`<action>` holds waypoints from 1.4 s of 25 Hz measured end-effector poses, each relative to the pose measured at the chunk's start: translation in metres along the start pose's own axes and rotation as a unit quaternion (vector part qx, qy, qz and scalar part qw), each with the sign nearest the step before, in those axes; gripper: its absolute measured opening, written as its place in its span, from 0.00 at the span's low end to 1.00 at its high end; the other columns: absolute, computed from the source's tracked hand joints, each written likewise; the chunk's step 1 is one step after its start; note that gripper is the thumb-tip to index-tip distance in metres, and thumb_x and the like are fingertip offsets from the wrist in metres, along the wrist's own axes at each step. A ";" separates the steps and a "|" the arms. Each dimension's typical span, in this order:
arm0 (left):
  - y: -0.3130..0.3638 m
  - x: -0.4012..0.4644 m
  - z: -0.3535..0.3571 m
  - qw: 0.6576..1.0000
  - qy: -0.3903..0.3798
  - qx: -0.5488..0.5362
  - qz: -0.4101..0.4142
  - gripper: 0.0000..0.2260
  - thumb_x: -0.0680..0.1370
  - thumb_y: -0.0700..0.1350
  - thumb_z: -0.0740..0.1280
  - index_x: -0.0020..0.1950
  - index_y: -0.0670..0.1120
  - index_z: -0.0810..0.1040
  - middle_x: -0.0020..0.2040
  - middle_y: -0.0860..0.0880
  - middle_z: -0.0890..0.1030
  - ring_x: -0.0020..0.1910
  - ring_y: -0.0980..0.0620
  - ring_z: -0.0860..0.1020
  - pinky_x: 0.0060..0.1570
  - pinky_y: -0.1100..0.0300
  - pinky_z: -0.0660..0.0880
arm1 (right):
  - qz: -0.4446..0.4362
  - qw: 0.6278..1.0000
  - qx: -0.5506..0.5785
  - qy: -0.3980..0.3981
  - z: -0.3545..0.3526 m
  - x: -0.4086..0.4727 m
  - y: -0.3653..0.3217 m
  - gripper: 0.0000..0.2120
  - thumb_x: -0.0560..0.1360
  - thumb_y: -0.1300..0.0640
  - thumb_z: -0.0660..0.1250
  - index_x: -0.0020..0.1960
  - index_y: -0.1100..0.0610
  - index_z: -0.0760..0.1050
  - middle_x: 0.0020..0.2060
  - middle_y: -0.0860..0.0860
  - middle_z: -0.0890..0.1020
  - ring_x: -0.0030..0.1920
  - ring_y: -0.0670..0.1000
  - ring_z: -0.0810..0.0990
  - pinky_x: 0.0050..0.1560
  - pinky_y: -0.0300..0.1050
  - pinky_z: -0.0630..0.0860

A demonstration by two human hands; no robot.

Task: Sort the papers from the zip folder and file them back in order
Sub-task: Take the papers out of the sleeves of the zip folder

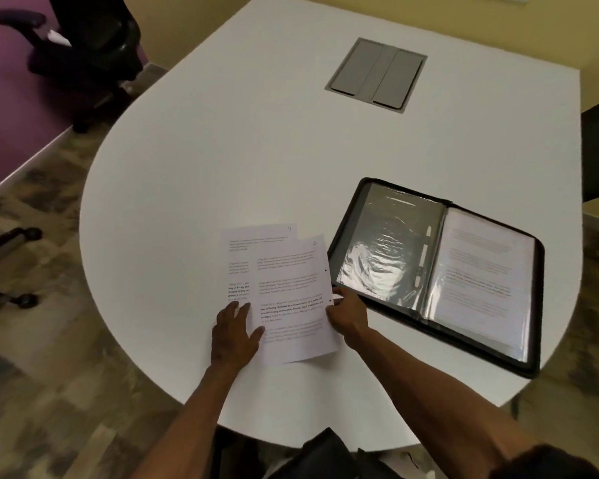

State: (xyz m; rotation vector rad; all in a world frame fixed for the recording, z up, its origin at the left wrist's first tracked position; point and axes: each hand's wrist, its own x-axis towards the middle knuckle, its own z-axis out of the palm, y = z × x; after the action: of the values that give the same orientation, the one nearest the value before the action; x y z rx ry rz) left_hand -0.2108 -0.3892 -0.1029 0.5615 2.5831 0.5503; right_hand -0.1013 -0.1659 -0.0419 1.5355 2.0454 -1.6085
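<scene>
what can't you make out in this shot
- Head view: the page numbers at the top corners of the two sheets are too small and blurred to read.
- How much of the lower sheet's text continues is hidden by the upper sheet and the left hand.
- The page in the folder sleeve is blurred by plastic glare.
- The right hand pinches the sheet's edge; its fingertips beneath are hidden.

A: Tabletop (256, 150)?
B: White, with a grey panel (376, 75). Zip folder (346, 236) black, glossy clear sleeves (384, 247).
A: Papers (291, 288)?
B: White, black print, some bold. Chair (94, 46) black, wall (11, 98) purple, floor (49, 392) mottled brown-grey.
</scene>
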 end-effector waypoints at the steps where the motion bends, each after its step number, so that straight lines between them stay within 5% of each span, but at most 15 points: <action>1: -0.002 0.001 -0.002 1.000 -0.003 -0.008 -0.003 0.31 0.76 0.54 0.71 0.77 0.47 0.66 0.78 0.43 0.60 0.77 0.44 0.58 0.74 0.48 0.59 | -0.004 1.000 -0.005 -0.003 0.006 0.003 -0.002 0.22 0.75 0.65 0.66 0.68 0.55 0.72 0.54 0.53 0.82 0.53 0.53 0.81 0.56 0.48 0.78; 11: -0.004 0.012 -0.015 0.999 -0.028 -0.034 -0.019 0.30 0.78 0.45 0.70 0.78 0.45 0.63 0.80 0.44 0.53 0.78 0.46 0.52 0.75 0.52 0.56 | -0.066 0.982 -0.155 -0.080 0.030 0.013 -0.012 0.34 0.78 0.57 0.66 0.80 0.55 0.58 0.69 0.54 0.76 0.66 0.54 0.76 0.65 0.44 0.71; 16: -0.007 0.011 -0.013 0.999 -0.022 -0.032 -0.009 0.30 0.77 0.42 0.70 0.77 0.41 0.64 0.79 0.41 0.57 0.78 0.44 0.54 0.75 0.52 0.57 | -0.052 0.990 -0.050 -0.121 0.010 0.017 -0.004 0.35 0.78 0.53 0.68 0.81 0.51 0.57 0.73 0.52 0.72 0.64 0.52 0.77 0.68 0.50 0.72; 22: -0.003 0.016 -0.012 0.998 0.036 -0.044 -0.036 0.27 0.77 0.43 0.71 0.73 0.37 0.69 0.76 0.40 0.63 0.75 0.41 0.60 0.73 0.48 0.63 | -0.059 0.991 0.119 -0.018 -0.036 -0.005 0.034 0.14 0.77 0.53 0.72 0.62 0.48 0.78 0.62 0.47 0.82 0.54 0.47 0.82 0.55 0.46 0.80; 25: 0.019 0.013 -0.003 0.993 0.104 -0.051 -0.006 0.24 0.75 0.42 0.72 0.70 0.38 0.73 0.73 0.40 0.68 0.73 0.41 0.62 0.71 0.45 0.66 | -0.053 0.976 0.123 0.174 -0.089 -0.026 0.073 0.14 0.77 0.55 0.72 0.62 0.52 0.79 0.57 0.48 0.83 0.56 0.49 0.82 0.51 0.37 0.75; 28: 0.068 0.004 0.022 0.987 0.118 -0.080 0.074 0.21 0.74 0.41 0.74 0.67 0.42 0.76 0.70 0.41 0.71 0.71 0.42 0.65 0.70 0.44 0.68 | 0.045 0.943 0.045 0.328 -0.155 -0.030 0.120 0.30 0.78 0.47 0.70 0.76 0.55 0.67 0.73 0.58 0.71 0.72 0.57 0.69 0.70 0.52 0.68; 31: 0.138 -0.010 0.053 0.974 0.087 -0.101 0.182 0.20 0.73 0.41 0.75 0.64 0.45 0.79 0.69 0.45 0.72 0.70 0.47 0.67 0.70 0.55 0.62 | 0.145 0.953 -0.114 0.239 -0.199 -0.019 0.161 0.39 0.80 0.36 0.60 0.82 0.51 0.48 0.80 0.63 0.52 0.80 0.62 0.47 0.79 0.60 0.51; 35: 0.226 -0.032 0.086 0.940 0.014 -0.140 0.312 0.18 0.73 0.42 0.73 0.63 0.47 0.79 0.68 0.48 0.71 0.70 0.49 0.67 0.66 0.59 0.67 | 0.126 0.951 -0.249 0.134 -0.209 -0.011 0.186 0.36 0.81 0.33 0.49 0.82 0.46 0.41 0.81 0.61 0.45 0.80 0.61 0.40 0.78 0.61 0.44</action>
State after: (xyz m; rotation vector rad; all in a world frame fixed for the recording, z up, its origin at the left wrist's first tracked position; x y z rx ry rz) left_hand -0.0761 -0.1904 -0.0591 1.2822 2.2548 1.1103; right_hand 0.1392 -0.0252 -0.0681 1.7827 2.0536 -0.7465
